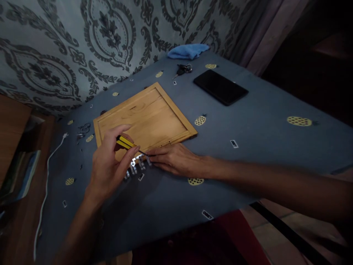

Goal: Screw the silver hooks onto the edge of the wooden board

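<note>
My left hand (109,162) is closed around the yellow and black handle of a screwdriver (125,142). Its thin shaft points right and down to the near edge of a framed wooden board (135,114), which lies flat on the table. Along that edge sits a shiny metal hook rack (134,164) with several curved hooks. My right hand (176,159) has its fingers pressed together at the right end of the rack, by the screwdriver's tip. Those fingertips hide the exact point where the tip meets the rack.
A black phone (220,87), keys (182,70) and a blue cloth (188,51) lie toward the back of the cloth-covered table (171,206). Small metal parts (83,129) and a white cable (47,176) are at the left. Beside the table, a wooden shelf (13,136) holds books.
</note>
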`<state>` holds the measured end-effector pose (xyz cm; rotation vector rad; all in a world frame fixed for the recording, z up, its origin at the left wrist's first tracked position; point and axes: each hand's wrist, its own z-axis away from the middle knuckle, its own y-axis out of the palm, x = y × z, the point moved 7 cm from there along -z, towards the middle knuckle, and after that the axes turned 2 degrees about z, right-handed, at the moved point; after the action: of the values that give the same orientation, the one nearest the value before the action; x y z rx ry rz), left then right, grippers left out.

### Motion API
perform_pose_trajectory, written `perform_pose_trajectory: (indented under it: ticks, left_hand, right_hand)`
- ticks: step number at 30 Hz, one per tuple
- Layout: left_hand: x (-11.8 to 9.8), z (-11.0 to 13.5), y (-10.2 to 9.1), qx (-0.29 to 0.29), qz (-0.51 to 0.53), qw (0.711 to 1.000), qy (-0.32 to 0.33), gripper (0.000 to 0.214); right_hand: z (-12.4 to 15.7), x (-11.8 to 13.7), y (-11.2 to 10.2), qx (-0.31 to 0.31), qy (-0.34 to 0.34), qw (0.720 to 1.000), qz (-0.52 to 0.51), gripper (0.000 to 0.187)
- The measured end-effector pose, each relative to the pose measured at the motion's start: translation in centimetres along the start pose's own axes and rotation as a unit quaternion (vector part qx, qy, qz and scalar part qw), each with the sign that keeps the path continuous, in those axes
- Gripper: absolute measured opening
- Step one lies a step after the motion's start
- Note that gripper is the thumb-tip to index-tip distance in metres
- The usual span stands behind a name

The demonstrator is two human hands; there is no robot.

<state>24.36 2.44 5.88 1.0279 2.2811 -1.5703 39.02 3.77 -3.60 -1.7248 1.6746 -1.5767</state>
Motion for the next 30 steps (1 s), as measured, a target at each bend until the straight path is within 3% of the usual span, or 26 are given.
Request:
perform_pose_trajectory:
  ticks: [9,16,24,30]
  left_hand:
    - [0.51,-0.08,-0.02,-0.015,0.013,0.999,-0.031,0.045]
    - [0.28,-0.22,-0.01,0.027,0.06,0.997,-0.027,0.045]
    - [0.07,-0.13,-0.08,-0.017,-0.011,1.0,-0.004,0.043]
    - [0.53,-0.24,-0.34,0.019,0.062,0.997,-0.03,0.046]
  right_hand:
    - [0.07,0.06,-0.08,-0.01,-0.007,1.0,-0.005,0.03]
    - [0.11,-0.12,-0.01,-0.015,0.0,1.0,-0.003,0.03]
    - [0.17,-0.06,-0.22,-0.018,0.001,1.0,-0.02,0.031]
    - [0.08,0.07,-0.18,-0.003,-0.001,1.0,-0.007,0.029]
